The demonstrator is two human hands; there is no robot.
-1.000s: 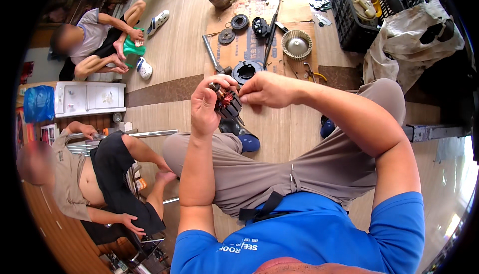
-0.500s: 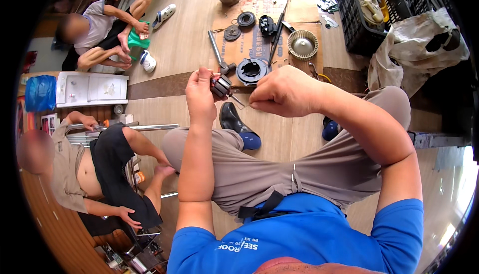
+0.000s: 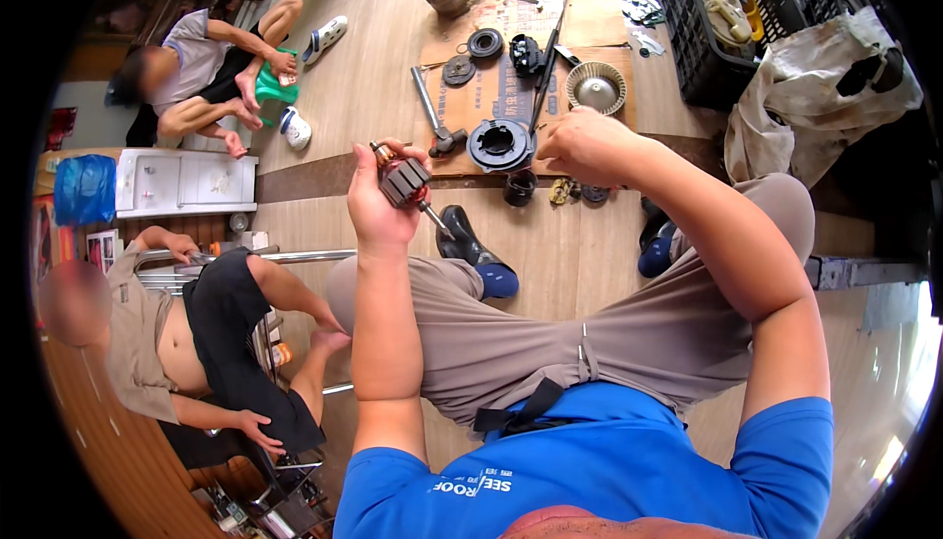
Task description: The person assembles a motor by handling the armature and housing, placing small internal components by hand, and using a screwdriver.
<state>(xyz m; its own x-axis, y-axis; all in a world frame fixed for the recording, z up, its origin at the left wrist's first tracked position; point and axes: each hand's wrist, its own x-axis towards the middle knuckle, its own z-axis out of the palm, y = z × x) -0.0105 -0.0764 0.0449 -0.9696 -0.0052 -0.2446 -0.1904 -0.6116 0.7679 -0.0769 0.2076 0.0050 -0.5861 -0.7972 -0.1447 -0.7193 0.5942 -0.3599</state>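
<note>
The right hand (image 3: pixel 580 146) has left the rotor (image 3: pixel 405 182) and now reaches, fingers curled and empty as far as I can tell, toward the black ring (image 3: pixel 499 143) just beyond it, while the left hand (image 3: pixel 378 207) alone clasps the rotor upright.

Right hand (image 3: pixel 587 146) fingers' contents hidden
</note>
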